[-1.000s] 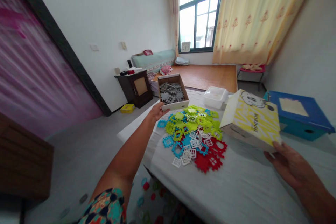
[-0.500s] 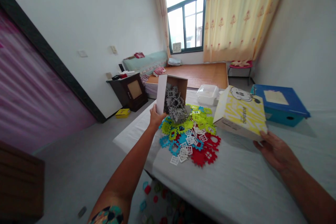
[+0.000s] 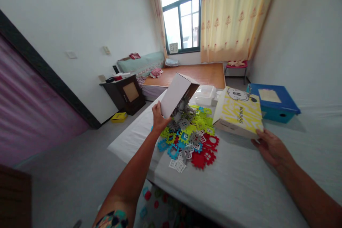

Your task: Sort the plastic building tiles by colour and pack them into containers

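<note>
My left hand [image 3: 160,117] grips a white cardboard box [image 3: 175,94] by its side and tips it over the table. Grey plastic building pieces [image 3: 182,117] tumble from its mouth onto a heap of colored ones. In that heap lie lime-green pieces [image 3: 200,121], red pieces [image 3: 199,159], blue pieces [image 3: 173,151] and white window-shaped pieces [image 3: 177,165]. My right hand [image 3: 271,148] holds the near right corner of a yellow and white box lid [image 3: 237,112] with a cartoon dog printed on it, thumb on top and fingers below.
A clear plastic container [image 3: 205,94] stands behind the heap. To the right sits a blue storage box [image 3: 275,101] on the white-covered table [image 3: 235,181]. Beyond are a wooden bed [image 3: 197,73] and a dark cabinet [image 3: 128,92]. Colored pieces lie on the floor [image 3: 88,164] below the table's edge.
My left hand has tilted the white box further over, and more grey pieces have spilled onto the colored heap. My right hand keeps its hold on the lid. The whole view has shifted slightly.
</note>
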Tool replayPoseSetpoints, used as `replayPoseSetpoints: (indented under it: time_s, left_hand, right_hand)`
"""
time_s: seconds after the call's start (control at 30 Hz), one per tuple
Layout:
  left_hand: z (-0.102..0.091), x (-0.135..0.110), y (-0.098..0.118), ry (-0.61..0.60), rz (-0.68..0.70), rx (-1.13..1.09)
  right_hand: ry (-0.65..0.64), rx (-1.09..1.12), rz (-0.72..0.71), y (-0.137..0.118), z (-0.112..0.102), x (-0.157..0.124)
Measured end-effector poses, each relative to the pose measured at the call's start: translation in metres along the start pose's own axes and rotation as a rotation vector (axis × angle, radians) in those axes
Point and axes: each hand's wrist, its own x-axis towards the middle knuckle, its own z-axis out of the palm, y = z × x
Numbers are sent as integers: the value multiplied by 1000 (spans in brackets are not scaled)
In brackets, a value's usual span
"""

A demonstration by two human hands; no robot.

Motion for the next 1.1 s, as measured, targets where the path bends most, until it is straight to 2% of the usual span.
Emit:
replayPoseSetpoints:
  time_s: [0.17,0.27,0.47,0.67,0.77,0.93,1.1]
  left_hand:
    - [-10,4,-18,74,-7,93]
    - [-10,2,-20,84,-24,90]
    - [-8,6,-3,47,59,68]
    - [-25,17,-3,124,44,101]
    - [-32,14,-1,111,51,94]
    - [-41,10,14,79,102,74]
    - [-46,17,31,67,150,89]
  right_hand:
    - [-5,19,3,0,0,0]
    - [-7,8,12,1,1,-1]
    - [-12,-23,19,-2,3,-5]
    - [-11,2,17,-1,1,-3]
    - [-23,-4,19,1,0,-2]
    - [-45,-22,22,2,1,-3]
    - [-26,-28,8,-1,4,-6]
